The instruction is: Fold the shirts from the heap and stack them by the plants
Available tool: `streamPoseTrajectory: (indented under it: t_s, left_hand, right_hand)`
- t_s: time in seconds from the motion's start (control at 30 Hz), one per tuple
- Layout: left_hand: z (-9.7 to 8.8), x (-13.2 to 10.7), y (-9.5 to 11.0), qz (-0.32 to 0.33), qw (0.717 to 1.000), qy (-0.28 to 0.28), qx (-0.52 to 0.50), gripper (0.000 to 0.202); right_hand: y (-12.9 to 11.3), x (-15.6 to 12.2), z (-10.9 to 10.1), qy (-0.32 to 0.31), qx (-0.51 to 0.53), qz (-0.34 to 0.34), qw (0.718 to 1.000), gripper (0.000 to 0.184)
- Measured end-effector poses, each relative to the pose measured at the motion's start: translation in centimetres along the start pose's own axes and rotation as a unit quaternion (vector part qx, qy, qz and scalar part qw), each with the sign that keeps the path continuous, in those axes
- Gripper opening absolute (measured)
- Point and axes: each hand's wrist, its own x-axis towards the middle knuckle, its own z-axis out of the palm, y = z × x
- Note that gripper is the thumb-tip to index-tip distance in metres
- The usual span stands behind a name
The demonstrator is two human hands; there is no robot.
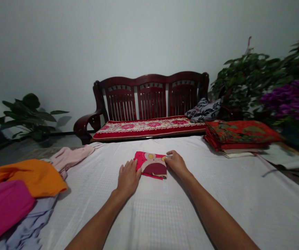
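A small folded pink garment (153, 167) with a cartoon print in beige, yellow and maroon lies on the white cloth-covered table. My left hand (129, 177) rests at its left edge, fingers spread and lying flat, the thumb touching the fabric. At the upper right corner, my right hand (176, 163) pinches the garment between thumb and fingers. Its lower edges lie slightly uneven, with a pink strip showing along the front.
To the left lie loose clothes: an orange piece (32, 177), a magenta piece (7, 210), a grey-lilac piece (32, 220) and a pale pink one (71, 157). A folded red patterned stack (240, 135) sits at right. Behind stands a wooden bench (152, 81).
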Motion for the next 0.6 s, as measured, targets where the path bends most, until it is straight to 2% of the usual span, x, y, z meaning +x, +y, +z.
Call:
streamPoseTrajectory:
  t_s: [0.07,0.17,0.23,0.3,0.43,0.6]
  left_hand:
    - [-0.5,0.3,0.3,0.0,1.0,0.029,0.005,0.053]
    - [-1.1,1.4,1.2,0.045,0.996,0.077,0.008,0.052]
    - [-1.2,2.5,2.0,0.08,0.994,0.078,0.015,0.053]
    - [-1.0,3.7,2.6,0.103,0.993,0.058,0.029,0.054]
    - [0.0,5.1,2.5,0.089,0.995,-0.007,0.052,0.059]
    - [1.2,5.2,1.0,0.072,0.996,-0.054,0.005,0.062]
  right_hand:
    - [-0.5,-0.4,-0.7,0.025,-0.138,-0.036,0.989,0.033]
    - [-1.5,-1.4,-0.7,0.066,-0.225,-0.123,0.964,0.042]
    - [-2.0,-2.2,0.0,0.051,-0.257,-0.194,0.945,0.049]
    - [-2.1,-2.9,1.1,-0.005,-0.288,-0.237,0.928,0.057]
    - [-1.0,-3.5,2.3,-0.109,-0.347,-0.224,0.904,0.07]
    - [-0.1,-3.5,2.0,-0.133,-0.353,-0.195,0.905,0.072]
